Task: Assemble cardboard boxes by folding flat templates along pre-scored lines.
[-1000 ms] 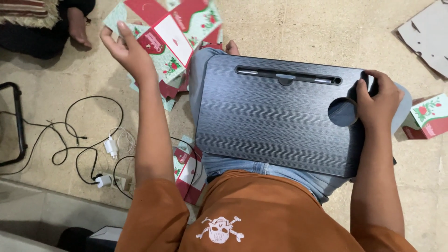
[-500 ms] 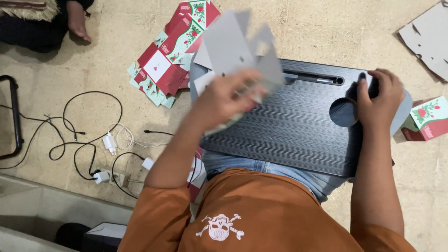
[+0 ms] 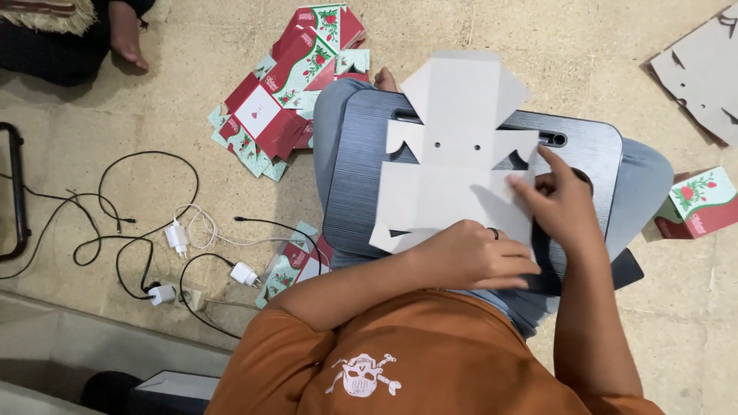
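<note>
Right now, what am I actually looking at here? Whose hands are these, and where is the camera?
The camera sits on a person's head and looks straight down, so you see their own arms, an orange shirt and their lap. No machine is involved.

Across the lap lies a dark lap tray. On it rests a flat grey cardboard cut-out, an unfolded box blank with flaps and two small holes.

The left hand presses on the blank's near edge; the right hand touches its right side with the fingertips.

On the floor: a pile of red and green printed box blanks, black and white cables with chargers, and one folded box at the right. Someone else's foot shows at top left.
</note>
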